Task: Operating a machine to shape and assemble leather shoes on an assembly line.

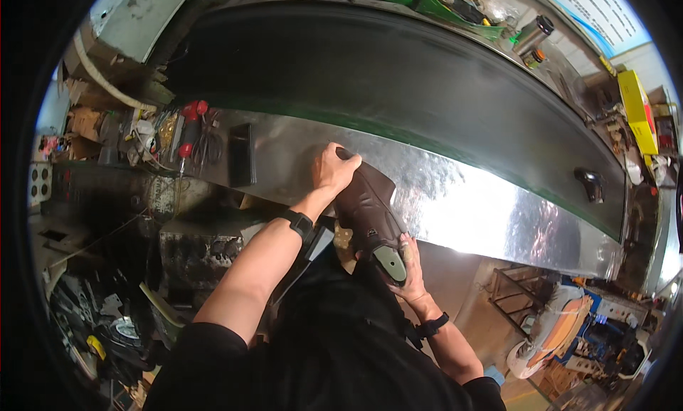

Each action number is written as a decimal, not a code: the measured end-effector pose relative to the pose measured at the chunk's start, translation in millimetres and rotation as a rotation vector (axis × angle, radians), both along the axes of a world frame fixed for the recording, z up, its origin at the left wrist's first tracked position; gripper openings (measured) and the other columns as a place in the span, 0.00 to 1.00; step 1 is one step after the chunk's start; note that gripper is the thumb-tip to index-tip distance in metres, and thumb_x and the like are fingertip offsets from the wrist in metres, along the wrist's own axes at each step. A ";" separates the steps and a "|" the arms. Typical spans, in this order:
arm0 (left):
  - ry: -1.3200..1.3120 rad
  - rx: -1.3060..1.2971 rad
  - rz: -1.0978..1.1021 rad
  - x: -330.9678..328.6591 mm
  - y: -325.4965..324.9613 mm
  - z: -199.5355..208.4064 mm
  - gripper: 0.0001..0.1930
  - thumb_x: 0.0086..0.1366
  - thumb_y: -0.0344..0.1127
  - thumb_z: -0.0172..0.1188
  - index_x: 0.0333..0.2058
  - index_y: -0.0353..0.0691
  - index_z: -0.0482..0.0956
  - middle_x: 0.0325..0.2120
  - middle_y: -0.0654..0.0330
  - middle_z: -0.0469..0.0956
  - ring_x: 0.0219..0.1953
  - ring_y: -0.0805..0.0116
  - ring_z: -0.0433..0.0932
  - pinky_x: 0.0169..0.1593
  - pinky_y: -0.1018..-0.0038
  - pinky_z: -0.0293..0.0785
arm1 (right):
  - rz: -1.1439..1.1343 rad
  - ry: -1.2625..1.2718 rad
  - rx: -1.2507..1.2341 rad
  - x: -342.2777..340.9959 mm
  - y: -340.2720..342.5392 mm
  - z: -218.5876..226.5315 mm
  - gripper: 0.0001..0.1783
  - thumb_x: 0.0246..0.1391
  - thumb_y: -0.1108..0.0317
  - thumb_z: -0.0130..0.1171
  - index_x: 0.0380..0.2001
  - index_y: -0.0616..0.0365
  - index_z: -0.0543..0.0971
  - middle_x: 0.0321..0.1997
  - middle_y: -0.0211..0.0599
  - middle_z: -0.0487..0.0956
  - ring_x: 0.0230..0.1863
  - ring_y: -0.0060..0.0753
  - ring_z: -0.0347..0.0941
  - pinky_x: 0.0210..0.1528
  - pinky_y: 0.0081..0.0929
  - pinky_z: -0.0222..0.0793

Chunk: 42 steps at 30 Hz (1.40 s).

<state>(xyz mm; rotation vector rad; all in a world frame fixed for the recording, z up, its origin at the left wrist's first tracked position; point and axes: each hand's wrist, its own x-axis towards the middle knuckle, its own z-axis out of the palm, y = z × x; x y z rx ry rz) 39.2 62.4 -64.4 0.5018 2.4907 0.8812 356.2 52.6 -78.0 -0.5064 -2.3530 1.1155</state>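
Note:
A dark brown boot [366, 208] lies on its side across the edge of a shiny metal workbench [469, 198], its grey-green sole heel [390, 263] pointing toward me. My left hand [333, 168] is closed over the boot's upper end on the metal surface. My right hand [410, 269] grips the heel end from below, close to my body. Both wrists wear dark bands.
A wide dark conveyor belt [398, 77] runs behind the metal strip. Red-handled tools [191, 130] and a black block [242, 155] lie at the left. A small dark object [590, 183] sits at the right; green trays [427, 2] and a yellow box [635, 109] stand beyond.

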 end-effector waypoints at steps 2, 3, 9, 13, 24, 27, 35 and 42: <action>-0.188 0.105 0.077 -11.9 -4.2 -6.0 0.21 0.51 0.44 0.68 0.40 0.35 0.83 0.37 0.52 0.85 0.43 0.57 0.83 0.48 0.65 0.77 | 0.043 -0.015 0.026 -5.6 5.6 1.6 0.55 0.42 0.69 0.75 0.71 0.69 0.57 0.74 0.59 0.61 0.75 0.66 0.55 0.75 0.58 0.49; -0.182 0.104 0.103 -14.0 -8.7 -4.6 0.21 0.51 0.44 0.68 0.40 0.35 0.83 0.37 0.52 0.85 0.43 0.57 0.83 0.48 0.65 0.77 | 0.069 -0.010 0.023 -5.9 6.9 4.4 0.55 0.42 0.69 0.75 0.71 0.69 0.57 0.74 0.59 0.61 0.75 0.66 0.55 0.75 0.58 0.49; -0.276 0.283 0.200 -26.6 -53.0 60.4 0.18 0.50 0.37 0.67 0.40 0.35 0.83 0.34 0.57 0.83 0.37 0.67 0.79 0.43 0.72 0.75 | 0.279 -0.010 -0.672 -17.9 29.7 63.6 0.50 0.54 0.65 0.69 0.74 0.64 0.53 0.71 0.53 0.66 0.72 0.52 0.61 0.74 0.48 0.51; -0.197 0.355 0.211 -35.5 -113.2 118.0 0.22 0.49 0.38 0.68 0.44 0.37 0.84 0.36 0.55 0.83 0.38 0.67 0.80 0.44 0.71 0.76 | 0.087 -0.252 -1.093 -123.9 32.1 104.7 0.56 0.64 0.60 0.65 0.78 0.54 0.35 0.69 0.48 0.67 0.66 0.41 0.64 0.69 0.38 0.59; 0.314 0.451 0.718 -7.5 -437.3 254.3 0.22 0.50 0.41 0.68 0.43 0.39 0.83 0.28 0.57 0.82 0.32 0.67 0.79 0.40 0.70 0.74 | 0.573 -0.015 -0.791 -221.3 -220.6 181.3 0.28 0.67 0.71 0.60 0.67 0.68 0.69 0.43 0.28 0.83 0.40 0.13 0.72 0.45 0.13 0.69; 0.248 0.405 0.904 31.5 -506.5 294.3 0.19 0.53 0.40 0.67 0.42 0.37 0.83 0.33 0.55 0.83 0.34 0.66 0.79 0.41 0.70 0.74 | 0.716 -0.042 -0.814 -224.3 -282.9 218.7 0.26 0.66 0.72 0.61 0.64 0.68 0.72 0.43 0.26 0.82 0.40 0.13 0.72 0.45 0.13 0.69; 0.080 1.290 1.122 81.4 -702.8 296.9 0.19 0.74 0.47 0.55 0.44 0.35 0.82 0.37 0.59 0.84 0.38 0.70 0.82 0.44 0.73 0.78 | 1.009 -0.335 -1.232 -265.0 -460.6 218.6 0.15 0.66 0.70 0.61 0.53 0.63 0.81 0.47 0.34 0.85 0.43 0.20 0.79 0.46 0.22 0.77; -0.147 1.818 1.182 113.5 -707.2 248.1 0.18 0.75 0.42 0.51 0.52 0.34 0.79 0.45 0.53 0.84 0.49 0.62 0.83 0.54 0.66 0.79 | 0.864 -0.438 -1.400 -295.0 -548.6 244.1 0.15 0.62 0.75 0.62 0.52 0.62 0.81 0.46 0.38 0.85 0.40 0.29 0.83 0.41 0.27 0.82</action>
